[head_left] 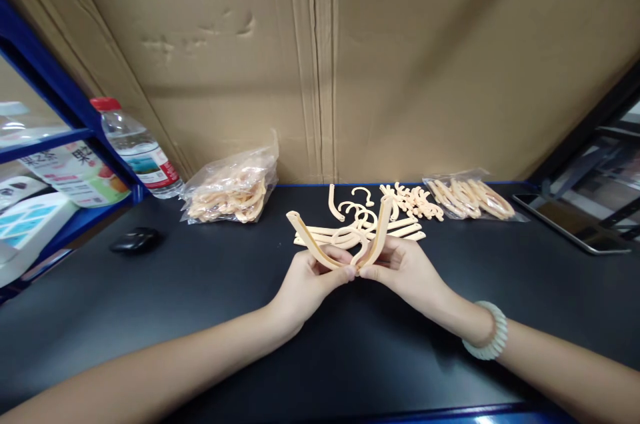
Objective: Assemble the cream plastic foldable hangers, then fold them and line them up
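Note:
My left hand (317,271) and my right hand (405,271) meet above the dark tabletop, both closed on one peach plastic hanger (323,254). Its two curved arms rise outward in a V, and its hook (351,235) stands between them. Thumbs and fingers pinch the arms close to the centre joint, which the thumbs partly hide. Just beyond my hands lie several flat hanger arms (413,231). Loose hooks (362,196) and a single curved arm (335,203) rest behind those.
A pile of small hooks (413,201) and a bag of hanger arms (470,197) sit back right, near a tablet (570,221). Back left are a fuller plastic bag (230,191), a water bottle (143,151) and a black mouse (135,241). A cardboard wall (225,64) closes the back.

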`<state>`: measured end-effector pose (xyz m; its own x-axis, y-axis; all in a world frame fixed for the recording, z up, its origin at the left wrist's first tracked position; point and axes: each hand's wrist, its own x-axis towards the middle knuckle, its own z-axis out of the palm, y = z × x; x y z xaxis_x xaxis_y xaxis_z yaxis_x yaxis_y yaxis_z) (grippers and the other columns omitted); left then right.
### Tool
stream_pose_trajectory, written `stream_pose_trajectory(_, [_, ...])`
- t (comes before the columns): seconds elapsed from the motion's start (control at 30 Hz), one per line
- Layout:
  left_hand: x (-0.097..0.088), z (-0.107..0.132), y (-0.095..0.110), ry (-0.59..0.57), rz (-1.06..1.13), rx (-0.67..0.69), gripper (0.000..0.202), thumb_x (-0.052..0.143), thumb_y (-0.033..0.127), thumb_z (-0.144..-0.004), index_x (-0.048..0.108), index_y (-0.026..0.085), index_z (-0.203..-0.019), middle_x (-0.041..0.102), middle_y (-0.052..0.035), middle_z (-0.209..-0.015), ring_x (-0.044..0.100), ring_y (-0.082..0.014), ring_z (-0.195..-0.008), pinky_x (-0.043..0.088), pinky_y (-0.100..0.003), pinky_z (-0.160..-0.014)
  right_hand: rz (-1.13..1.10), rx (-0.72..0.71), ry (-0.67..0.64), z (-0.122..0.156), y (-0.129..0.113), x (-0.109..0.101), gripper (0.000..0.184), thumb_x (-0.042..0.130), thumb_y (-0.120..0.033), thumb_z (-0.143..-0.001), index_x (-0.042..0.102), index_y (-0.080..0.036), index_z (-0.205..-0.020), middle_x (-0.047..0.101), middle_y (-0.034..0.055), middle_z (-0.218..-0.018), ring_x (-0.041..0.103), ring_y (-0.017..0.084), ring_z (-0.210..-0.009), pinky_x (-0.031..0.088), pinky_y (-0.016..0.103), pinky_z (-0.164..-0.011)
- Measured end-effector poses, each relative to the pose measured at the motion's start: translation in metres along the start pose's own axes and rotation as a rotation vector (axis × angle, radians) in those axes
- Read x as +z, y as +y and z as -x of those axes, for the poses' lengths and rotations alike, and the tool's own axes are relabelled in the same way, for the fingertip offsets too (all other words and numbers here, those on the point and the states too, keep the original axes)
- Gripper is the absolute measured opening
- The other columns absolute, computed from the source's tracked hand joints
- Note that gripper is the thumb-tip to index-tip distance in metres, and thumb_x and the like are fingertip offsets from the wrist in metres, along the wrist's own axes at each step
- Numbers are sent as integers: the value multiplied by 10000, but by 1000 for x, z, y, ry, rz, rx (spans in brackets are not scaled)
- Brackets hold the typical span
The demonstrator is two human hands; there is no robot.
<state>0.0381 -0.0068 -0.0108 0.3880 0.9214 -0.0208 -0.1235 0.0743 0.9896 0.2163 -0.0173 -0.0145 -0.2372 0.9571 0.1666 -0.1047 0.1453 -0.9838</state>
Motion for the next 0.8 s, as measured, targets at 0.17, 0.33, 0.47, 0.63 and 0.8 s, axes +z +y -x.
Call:
stream_pose_trajectory(0.17, [2, 0, -2, 42, 47, 5, 171, 791, 250, -701, 695, 126, -768, 676, -18, -683, 596, -125, -674, 481, -235, -680, -10, 49, 16, -1, 3, 2, 178, 805, -257, -655, 667, -182, -741, 699, 17, -749, 658, 171, -730, 538, 335, -747])
stream_pose_trajectory(0.33, [-3, 2, 1, 111, 148, -46, 220, 819, 251, -677, 677, 129, -793, 671, -4, -704, 616, -108, -683, 509, -211, -690, -22, 108, 13, -3, -9, -17, 245, 815, -302, -643, 632, -181, -752, 628, -13, -705, 602, 124, -635, 497, 262, -588])
stream_pose_trajectory(0.47, [-21, -3, 16, 56, 204, -158, 236, 836, 217, -658, 655, 136, -787, 680, -6, -800, 656, -115, -756, 538, -223, -774, 257, 151, -89, -11, -31, -59, 210, 793, -296, -672, 640, -169, -742, 631, -4, -647, 597, 123, -591, 487, 266, -586])
stream_pose_trajectory(0.63, [-53, -22, 37, -86, 61, -211, 285, 838, 180, -632, 662, 131, -851, 718, -41, -781, 691, -151, -781, 543, -240, -775, 664, 84, -147, -18, -46, -101, 242, 779, -374, -674, 648, -178, -731, 664, 16, -731, 613, 157, -667, 467, 284, -619])
stream_pose_trajectory(0.8, [-73, -34, 41, -218, -594, 124, 148, 758, 241, -734, 668, 149, -807, 717, -43, -773, 669, -170, -741, 517, -276, -711, 924, 51, -258, -19, -41, -109, 207, 734, -379, -719, 653, -189, -723, 669, 14, -730, 607, 174, -687, 447, 297, -646])
